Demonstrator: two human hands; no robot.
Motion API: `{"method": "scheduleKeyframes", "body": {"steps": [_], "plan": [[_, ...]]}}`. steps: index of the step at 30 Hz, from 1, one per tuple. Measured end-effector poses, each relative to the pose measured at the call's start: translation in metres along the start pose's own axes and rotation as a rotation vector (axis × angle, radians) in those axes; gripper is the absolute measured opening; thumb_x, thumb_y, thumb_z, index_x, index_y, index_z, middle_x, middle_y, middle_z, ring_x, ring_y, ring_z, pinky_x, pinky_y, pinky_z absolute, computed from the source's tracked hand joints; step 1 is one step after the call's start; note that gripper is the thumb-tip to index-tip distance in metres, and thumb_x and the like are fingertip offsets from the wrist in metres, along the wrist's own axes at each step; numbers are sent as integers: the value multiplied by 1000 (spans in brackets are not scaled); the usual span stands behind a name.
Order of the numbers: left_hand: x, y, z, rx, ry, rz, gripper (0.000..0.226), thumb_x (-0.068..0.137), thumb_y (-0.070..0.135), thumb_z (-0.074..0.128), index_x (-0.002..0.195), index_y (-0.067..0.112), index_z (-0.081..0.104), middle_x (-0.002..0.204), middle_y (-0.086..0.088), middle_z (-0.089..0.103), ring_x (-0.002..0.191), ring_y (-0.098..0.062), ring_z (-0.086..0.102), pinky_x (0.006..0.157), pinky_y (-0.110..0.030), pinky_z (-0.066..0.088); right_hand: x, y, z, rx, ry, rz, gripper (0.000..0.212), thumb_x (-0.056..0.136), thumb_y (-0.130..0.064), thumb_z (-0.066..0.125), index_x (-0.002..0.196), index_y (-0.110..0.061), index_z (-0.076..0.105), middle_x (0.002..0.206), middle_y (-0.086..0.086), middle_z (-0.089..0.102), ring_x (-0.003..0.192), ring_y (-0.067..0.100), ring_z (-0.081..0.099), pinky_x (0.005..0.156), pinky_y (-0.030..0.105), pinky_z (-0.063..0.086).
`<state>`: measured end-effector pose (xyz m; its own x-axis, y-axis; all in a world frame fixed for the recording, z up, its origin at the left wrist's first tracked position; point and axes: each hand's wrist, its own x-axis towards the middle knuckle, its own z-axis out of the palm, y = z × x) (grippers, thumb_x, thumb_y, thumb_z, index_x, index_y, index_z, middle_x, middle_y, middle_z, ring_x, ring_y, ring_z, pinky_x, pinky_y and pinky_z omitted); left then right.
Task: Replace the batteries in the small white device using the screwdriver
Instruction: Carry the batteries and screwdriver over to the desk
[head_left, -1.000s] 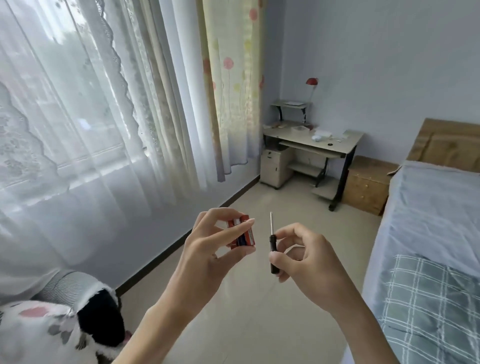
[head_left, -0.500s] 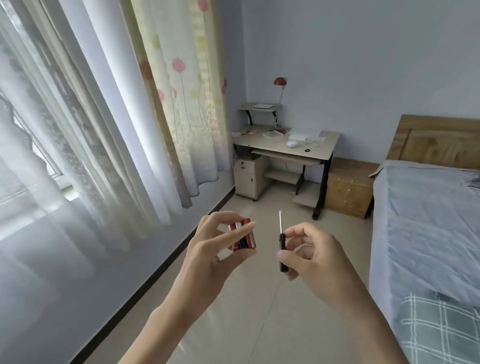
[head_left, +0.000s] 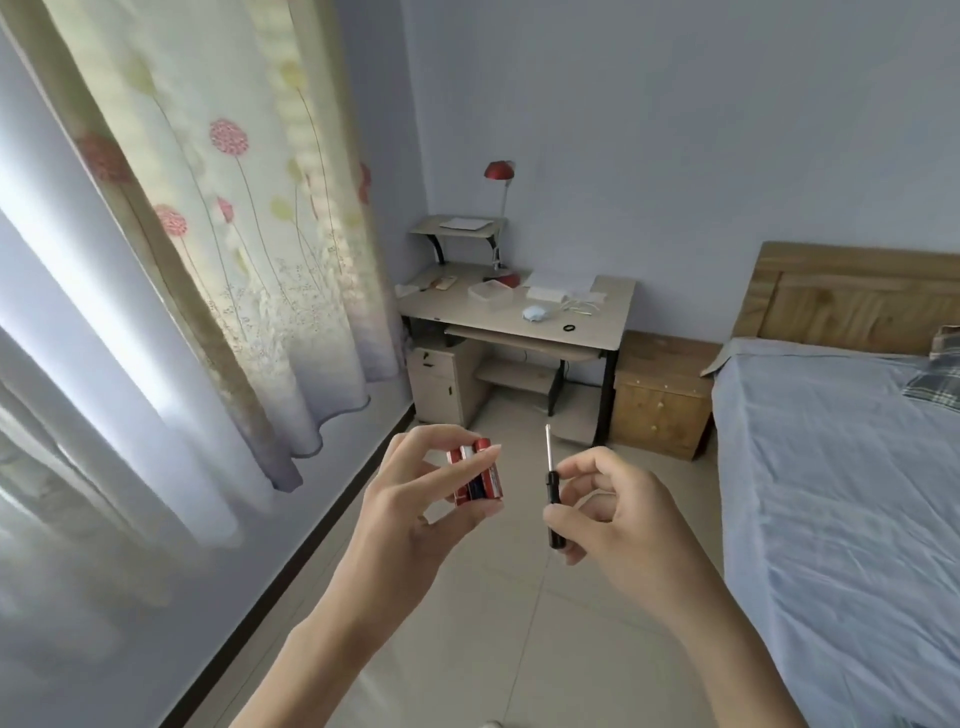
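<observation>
My left hand (head_left: 410, 514) pinches a small bundle of red, white and dark blue batteries (head_left: 478, 475) between thumb and fingertips, held up at chest height. My right hand (head_left: 618, 519) holds a small screwdriver (head_left: 552, 499) with a black handle, its metal shaft pointing straight up. The two hands are side by side, a short gap apart, above the tiled floor. A small pale rounded object (head_left: 535, 313) lies on the far desk; I cannot tell whether it is the white device.
A desk (head_left: 613, 332) with a red lamp (head_left: 500, 171), papers and cables stands against the far wall. A wooden nightstand (head_left: 660, 395) sits right of it. A bed (head_left: 841, 467) with a blue sheet fills the right side. Floral curtains (head_left: 223, 234) hang on the left.
The view has swung right, away from the window: desk and bed look nearer and more central. Both hands keep the same grips and stay in front of me.
</observation>
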<state>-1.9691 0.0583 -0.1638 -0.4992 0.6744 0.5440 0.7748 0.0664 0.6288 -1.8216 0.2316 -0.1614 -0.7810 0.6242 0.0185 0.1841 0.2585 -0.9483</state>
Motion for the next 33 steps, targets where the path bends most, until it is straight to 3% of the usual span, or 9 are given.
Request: {"method": "scheduleKeyframes", "body": {"steps": [9, 13, 17, 22, 30, 33], "plan": [[185, -114, 48, -43, -50, 83, 42, 88, 25, 82, 129, 30, 76, 133, 17, 58, 116, -23, 59, 88, -19, 49, 203, 0, -16, -9, 68, 0, 23, 92, -10, 77, 106, -24, 66, 87, -6, 72, 62, 25, 77, 73, 48, 65], [295, -174, 80, -72, -90, 120, 44, 87, 27, 83, 131, 33, 75, 134, 19, 57, 116, -25, 58, 88, -22, 51, 317, -1, -35, -24, 121, 17, 23, 92, -11, 77, 107, -25, 66, 89, -6, 72, 61, 25, 77, 74, 45, 64], [360, -210, 108, -84, -98, 120, 44, 87, 28, 83, 131, 31, 75, 134, 18, 56, 111, -28, 61, 76, -23, 58, 386, 7, -50, -13, 127, 36, 22, 92, -10, 76, 106, -23, 66, 90, -2, 72, 60, 25, 76, 71, 38, 62], [427, -251, 149, -97, -92, 111, 44, 85, 25, 85, 128, 26, 77, 131, 11, 60, 112, -24, 58, 81, -15, 52, 472, 35, -71, -13, 119, 67, 23, 92, -9, 77, 106, -23, 66, 91, 2, 73, 60, 28, 76, 74, 52, 64], [582, -324, 235, -60, -77, 86, 44, 85, 25, 85, 128, 24, 77, 128, 6, 62, 109, -15, 60, 88, -13, 49, 660, 69, -137, -32, 123, 80, 24, 92, -7, 77, 107, -22, 66, 94, 3, 73, 59, 26, 77, 70, 49, 66], [625, -350, 256, -76, -90, 72, 44, 86, 24, 84, 129, 26, 76, 131, 8, 61, 115, -16, 60, 83, -21, 55, 711, 76, -152, -60, 120, 96, 25, 92, -8, 77, 108, -23, 65, 95, 1, 72, 60, 25, 78, 71, 54, 65]]}}
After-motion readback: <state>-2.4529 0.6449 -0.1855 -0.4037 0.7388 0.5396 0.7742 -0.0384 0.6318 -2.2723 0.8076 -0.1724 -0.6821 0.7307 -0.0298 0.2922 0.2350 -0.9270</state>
